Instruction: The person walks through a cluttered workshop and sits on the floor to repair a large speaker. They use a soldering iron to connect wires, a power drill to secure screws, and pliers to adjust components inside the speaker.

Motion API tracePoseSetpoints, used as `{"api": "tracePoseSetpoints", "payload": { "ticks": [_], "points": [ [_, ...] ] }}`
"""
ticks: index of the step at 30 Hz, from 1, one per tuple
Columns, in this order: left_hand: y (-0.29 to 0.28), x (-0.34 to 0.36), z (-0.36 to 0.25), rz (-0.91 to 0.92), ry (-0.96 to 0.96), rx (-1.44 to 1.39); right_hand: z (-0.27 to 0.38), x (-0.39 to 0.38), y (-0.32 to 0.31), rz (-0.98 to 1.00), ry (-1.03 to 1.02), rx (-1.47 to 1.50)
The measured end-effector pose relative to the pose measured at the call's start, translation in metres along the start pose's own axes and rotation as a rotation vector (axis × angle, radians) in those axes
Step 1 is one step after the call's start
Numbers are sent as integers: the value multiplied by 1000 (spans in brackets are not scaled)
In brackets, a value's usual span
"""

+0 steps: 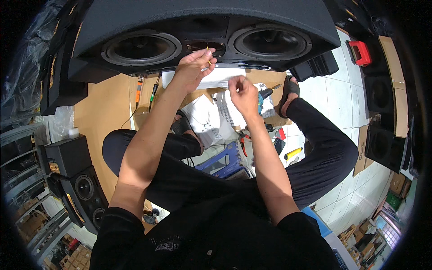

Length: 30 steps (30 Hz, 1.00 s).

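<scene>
In front of me stands a big black speaker cabinet (202, 18) with two round woofers, a left one (141, 48) and a right one (271, 42). Between them is a small opening (218, 47) in the panel. My left hand (194, 67) is raised by this opening, its fingers closed on a thin yellow stick-like piece (208, 50) whose exact kind is too small to tell. Lower and to the right, my right hand (244, 95) is held with curled fingers above papers and plastic wrap (223, 108). Whatever its fingertips may pinch is hidden.
An orange-handled tool (139, 90) with a cord and a green-and-black one (154, 93) lie on the cardboard (101, 103) at left. A teal power drill (262, 98) rests beyond my right hand. Below are a blue step stool (227, 162), red-handled pliers (243, 143) and a yellow tool (293, 153).
</scene>
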<state>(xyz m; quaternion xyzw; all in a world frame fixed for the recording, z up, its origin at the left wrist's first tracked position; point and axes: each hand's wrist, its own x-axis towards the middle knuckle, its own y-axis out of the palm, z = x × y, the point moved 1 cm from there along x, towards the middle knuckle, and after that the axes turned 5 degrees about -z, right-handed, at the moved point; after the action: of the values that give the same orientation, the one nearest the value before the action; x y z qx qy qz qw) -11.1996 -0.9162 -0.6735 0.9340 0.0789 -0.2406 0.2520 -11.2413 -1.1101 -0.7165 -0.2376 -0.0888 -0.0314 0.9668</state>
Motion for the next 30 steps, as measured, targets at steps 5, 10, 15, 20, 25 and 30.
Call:
{"api": "tracePoseSetpoints", "payload": {
  "ticks": [5, 10, 15, 20, 25, 30],
  "points": [
    [-7, 3, 3, -27, 63, 94, 64, 44, 9, -81, -326, -21],
    [-9, 6, 3, -45, 96, 176, 57, 51, 21, -98, -439, -150],
    [-10, 10, -1, -26, 118, 301, 41, 46, 34, 189, 488, 569],
    [-6, 9, 1, -95, 155, 271, 46, 34, 30, 125, 623, 667],
    [-10, 10, 2, -72, 165, 255, 57, 31, 21, -144, -329, -171],
    [-6, 10, 0, -107, 176, 312, 45, 38, 38, -13, 51, 134]
  ]
}}
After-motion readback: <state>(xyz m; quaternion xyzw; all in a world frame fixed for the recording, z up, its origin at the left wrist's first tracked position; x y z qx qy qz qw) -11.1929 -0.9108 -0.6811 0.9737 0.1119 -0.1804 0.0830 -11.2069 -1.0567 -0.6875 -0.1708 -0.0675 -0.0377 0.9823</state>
